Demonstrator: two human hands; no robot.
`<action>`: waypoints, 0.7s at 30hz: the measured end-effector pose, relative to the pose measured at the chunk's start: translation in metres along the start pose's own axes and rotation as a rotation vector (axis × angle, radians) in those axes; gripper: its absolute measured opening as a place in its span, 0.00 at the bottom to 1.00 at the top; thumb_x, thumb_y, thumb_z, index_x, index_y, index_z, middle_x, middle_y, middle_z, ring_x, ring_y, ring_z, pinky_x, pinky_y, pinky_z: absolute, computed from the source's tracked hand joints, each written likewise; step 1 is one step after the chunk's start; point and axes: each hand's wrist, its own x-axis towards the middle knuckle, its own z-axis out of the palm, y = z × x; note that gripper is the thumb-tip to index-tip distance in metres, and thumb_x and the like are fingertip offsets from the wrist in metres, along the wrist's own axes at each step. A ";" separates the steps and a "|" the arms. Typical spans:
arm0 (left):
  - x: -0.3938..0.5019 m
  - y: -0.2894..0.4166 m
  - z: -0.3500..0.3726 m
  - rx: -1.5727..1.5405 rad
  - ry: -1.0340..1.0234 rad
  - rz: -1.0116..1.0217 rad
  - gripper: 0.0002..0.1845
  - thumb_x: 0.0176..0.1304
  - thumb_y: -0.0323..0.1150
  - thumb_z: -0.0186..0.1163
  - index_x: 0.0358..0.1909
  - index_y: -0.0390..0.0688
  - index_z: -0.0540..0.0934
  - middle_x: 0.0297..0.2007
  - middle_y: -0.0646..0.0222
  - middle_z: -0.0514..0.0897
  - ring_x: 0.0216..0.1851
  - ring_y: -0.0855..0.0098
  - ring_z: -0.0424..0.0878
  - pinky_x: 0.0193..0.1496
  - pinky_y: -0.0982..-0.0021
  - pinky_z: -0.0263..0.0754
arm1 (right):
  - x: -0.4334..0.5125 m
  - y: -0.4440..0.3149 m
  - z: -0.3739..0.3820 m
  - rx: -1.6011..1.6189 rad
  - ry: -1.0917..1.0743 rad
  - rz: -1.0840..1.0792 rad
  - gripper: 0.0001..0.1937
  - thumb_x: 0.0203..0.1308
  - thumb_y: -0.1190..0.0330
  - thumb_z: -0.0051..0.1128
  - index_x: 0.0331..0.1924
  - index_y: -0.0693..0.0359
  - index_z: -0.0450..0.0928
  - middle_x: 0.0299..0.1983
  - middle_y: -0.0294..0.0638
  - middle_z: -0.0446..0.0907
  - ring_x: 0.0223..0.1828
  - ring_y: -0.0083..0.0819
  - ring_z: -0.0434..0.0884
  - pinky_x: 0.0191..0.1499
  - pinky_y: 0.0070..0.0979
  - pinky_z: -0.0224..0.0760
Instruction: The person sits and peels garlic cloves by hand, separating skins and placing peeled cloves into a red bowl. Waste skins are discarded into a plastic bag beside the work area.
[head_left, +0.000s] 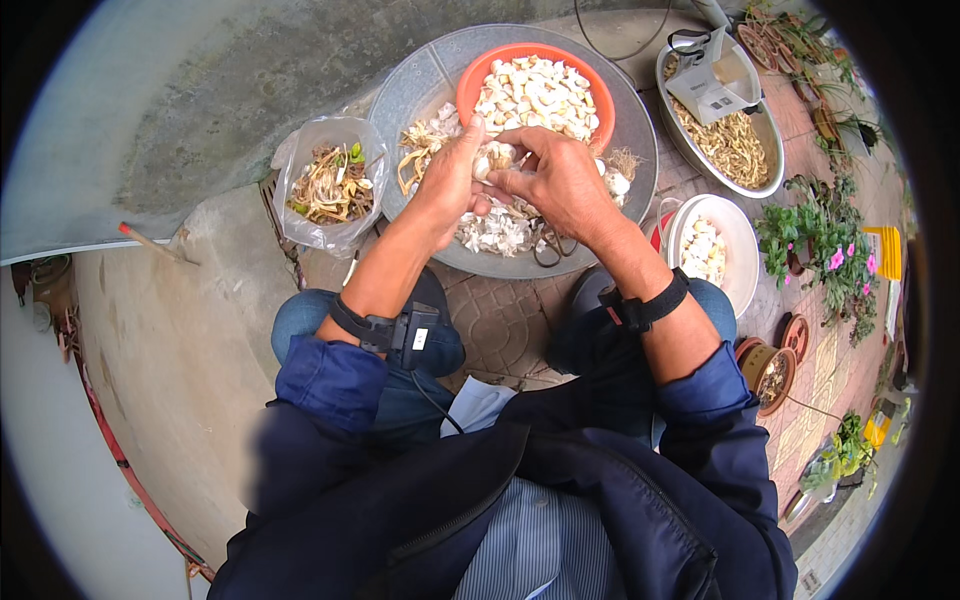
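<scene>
My left hand (454, 176) and my right hand (559, 176) meet over a wide round metal tray (401, 82), both gripping one garlic bulb (493, 159) between their fingers. Just beyond them, an orange-red plastic basket (611, 97) of garlic cloves (532, 94) stands on the tray. Loose papery garlic skins (495, 234) lie below the hands, and dried garlic stalks (420, 154) are at the left. To the right of my right hand are whole garlic bulbs (616, 184) with roots. Scissors (553, 249) lie near the tray's front edge, partly over the skins.
A clear plastic bag (300, 161) of dry plant waste stands left of the tray. On the right are a white bucket (739, 255) with cloves, an oval metal basin (769, 169) of dried pieces under a printed bag (709, 94), and potted flowers (817, 247). A wall rises beyond.
</scene>
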 end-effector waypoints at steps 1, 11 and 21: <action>0.001 -0.001 0.000 -0.013 0.011 0.028 0.28 0.79 0.58 0.48 0.53 0.41 0.79 0.37 0.67 0.83 0.34 0.74 0.80 0.30 0.73 0.73 | 0.000 0.000 -0.001 -0.016 0.008 -0.011 0.19 0.56 0.63 0.72 0.51 0.60 0.86 0.38 0.52 0.86 0.41 0.50 0.86 0.46 0.42 0.78; -0.011 0.003 -0.007 0.611 0.170 0.520 0.20 0.71 0.43 0.62 0.45 0.32 0.83 0.29 0.61 0.85 0.30 0.72 0.85 0.34 0.69 0.77 | 0.001 0.009 0.000 -0.154 0.063 -0.109 0.20 0.54 0.64 0.71 0.51 0.60 0.86 0.39 0.52 0.85 0.42 0.51 0.86 0.47 0.43 0.78; -0.004 0.002 -0.010 0.115 -0.086 0.038 0.21 0.76 0.44 0.56 0.56 0.35 0.78 0.38 0.63 0.85 0.29 0.71 0.85 0.28 0.73 0.74 | 0.003 0.010 0.005 0.174 0.018 -0.075 0.19 0.55 0.71 0.70 0.52 0.61 0.85 0.40 0.45 0.85 0.42 0.42 0.85 0.45 0.36 0.78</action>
